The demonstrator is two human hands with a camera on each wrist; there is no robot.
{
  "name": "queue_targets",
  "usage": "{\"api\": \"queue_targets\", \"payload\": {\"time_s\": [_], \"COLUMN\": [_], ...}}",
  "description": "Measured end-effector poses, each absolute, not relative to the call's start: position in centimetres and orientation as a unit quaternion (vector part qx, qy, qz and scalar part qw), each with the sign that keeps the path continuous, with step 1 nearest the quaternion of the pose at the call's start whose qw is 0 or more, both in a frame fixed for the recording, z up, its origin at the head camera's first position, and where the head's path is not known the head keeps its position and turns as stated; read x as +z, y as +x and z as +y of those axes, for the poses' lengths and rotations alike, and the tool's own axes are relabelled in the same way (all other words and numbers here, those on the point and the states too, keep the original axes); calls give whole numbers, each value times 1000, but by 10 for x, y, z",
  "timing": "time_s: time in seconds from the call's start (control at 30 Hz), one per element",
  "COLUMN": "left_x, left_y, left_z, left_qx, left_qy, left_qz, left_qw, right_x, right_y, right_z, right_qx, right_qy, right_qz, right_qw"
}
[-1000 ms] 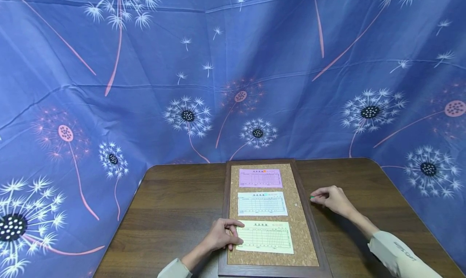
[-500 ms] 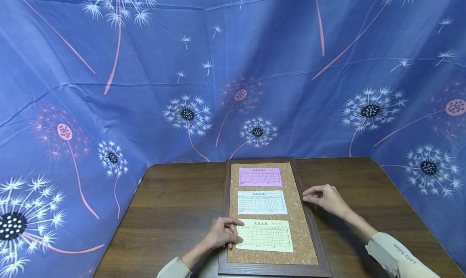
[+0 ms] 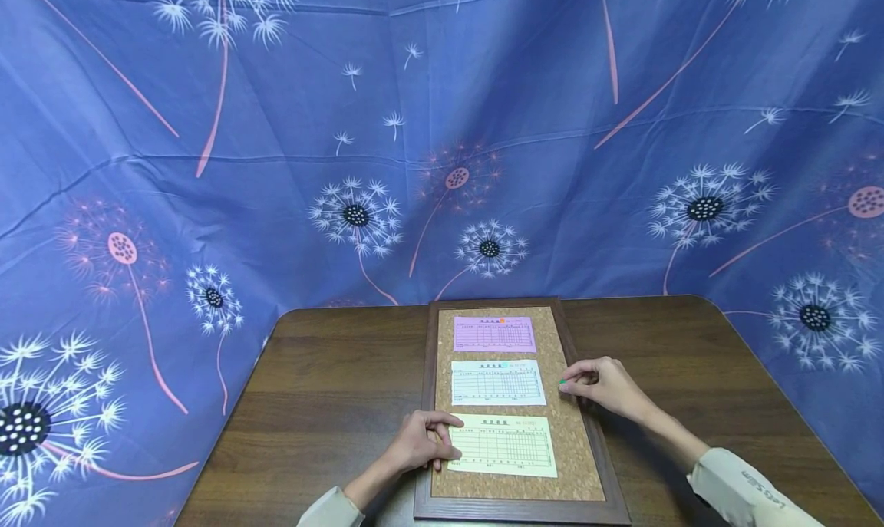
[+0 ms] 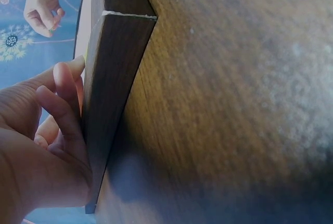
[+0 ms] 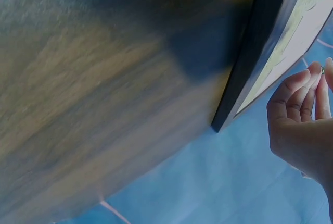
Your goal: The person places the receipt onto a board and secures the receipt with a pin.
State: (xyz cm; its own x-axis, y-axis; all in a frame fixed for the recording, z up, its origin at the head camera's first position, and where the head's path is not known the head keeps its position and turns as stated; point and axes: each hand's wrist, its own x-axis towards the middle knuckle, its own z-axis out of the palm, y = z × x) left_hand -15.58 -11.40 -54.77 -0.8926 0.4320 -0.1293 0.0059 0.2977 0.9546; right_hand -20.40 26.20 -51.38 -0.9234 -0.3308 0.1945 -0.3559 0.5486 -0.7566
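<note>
A cork board (image 3: 578, 466) with a dark wooden frame lies on the table. My right hand (image 3: 608, 387) pinches a small green pushpin (image 3: 562, 383) between thumb and fingertips, over the board's right side near the white slip (image 3: 493, 389). In the right wrist view only a speck of the green pushpin (image 5: 322, 70) shows between the fingertips. At the lower left, my left hand (image 3: 419, 444) rests its index finger and thumb on the left edge of a yellow printed slip (image 3: 507, 450). The left wrist view has this hand (image 4: 36, 146) against the frame's side.
Above the white slip is a pink slip (image 3: 490, 337), with an orange pin (image 3: 502, 321) at its top. A pale cyan pin (image 3: 505, 365) sits on the white slip. The brown wooden table (image 3: 331, 381) ends at a blue dandelion-print cloth (image 3: 276, 128) behind.
My right hand has moved left with the green pushpin, from beside the board across its frame to over the cork. My left hand stays on the yellow slip.
</note>
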Motion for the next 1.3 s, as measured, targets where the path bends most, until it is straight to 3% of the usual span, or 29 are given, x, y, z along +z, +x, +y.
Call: {"api": "queue_targets", "payload": {"time_s": [0.33,0.73,1.3], "left_x": [-547,-549,-550], "left_y": [-155,-157,-157], "left_z": [-114,-115,-115], "left_qx": [578,584,587], "left_qy": [133,136,137], "left_qz": [782,778,774], "left_qw": [190,188,196], "right_x": [-519,-527,-534], "right_y": [-195,-187,-181], "right_z": [247,233,219], "right_qx": [438,468,482], "right_qy": [236,240,261], "right_qz": [-867,-849,-833], "right_qw": [4,-55,-77]}}
